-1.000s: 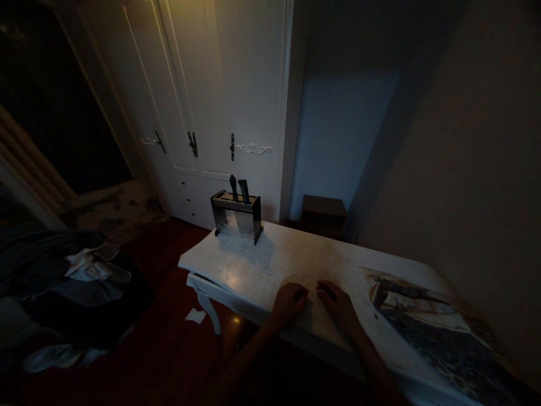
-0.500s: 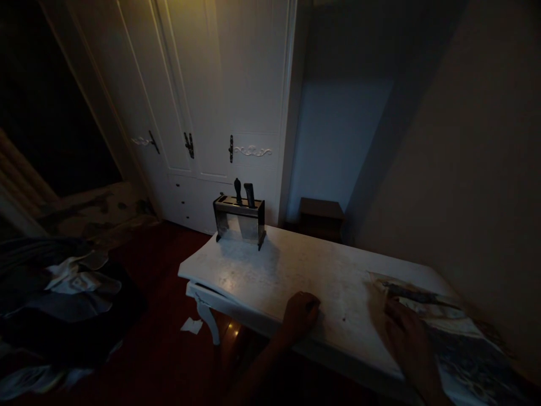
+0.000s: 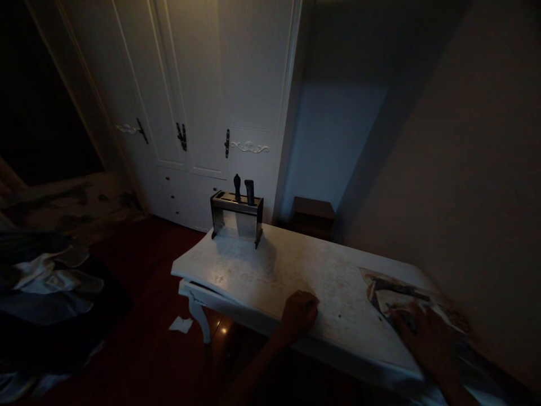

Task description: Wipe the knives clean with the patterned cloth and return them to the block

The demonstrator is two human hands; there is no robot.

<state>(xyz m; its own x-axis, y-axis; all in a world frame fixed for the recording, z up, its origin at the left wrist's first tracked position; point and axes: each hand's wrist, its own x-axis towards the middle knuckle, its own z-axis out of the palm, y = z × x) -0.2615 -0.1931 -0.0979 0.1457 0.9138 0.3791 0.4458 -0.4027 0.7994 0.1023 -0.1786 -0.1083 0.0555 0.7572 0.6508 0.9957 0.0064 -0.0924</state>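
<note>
My left hand (image 3: pixel 301 313) rests on the near edge of the white table (image 3: pixel 291 259), its fingers curled closed. Whether it holds something small is too dark to tell. Farther right, my right hand (image 3: pixel 429 335) lies over a crumpled printed sheet (image 3: pixel 393 286), perhaps cloth or paper, with its fingers stretched out on it. The hand and the dim light hide part of the sheet. Two small dark specks lie on the tabletop between my hands. At the far left end of the table stands a knife block (image 3: pixel 237 217) with two black handles upright in it.
A white wardrobe (image 3: pixel 249 101) stands behind the table. A low brown cabinet (image 3: pixel 313 210) is in the corner by the right wall. To the left, a pile of clothes (image 3: pixel 51 276) and a white scrap (image 3: pixel 181 324) lie by the red floor (image 3: pixel 139 270).
My right hand has moved right, farther over the printed sheet. The sheet's near left part has shifted and bunched, baring more tabletop and another dark speck. My left hand stays put.
</note>
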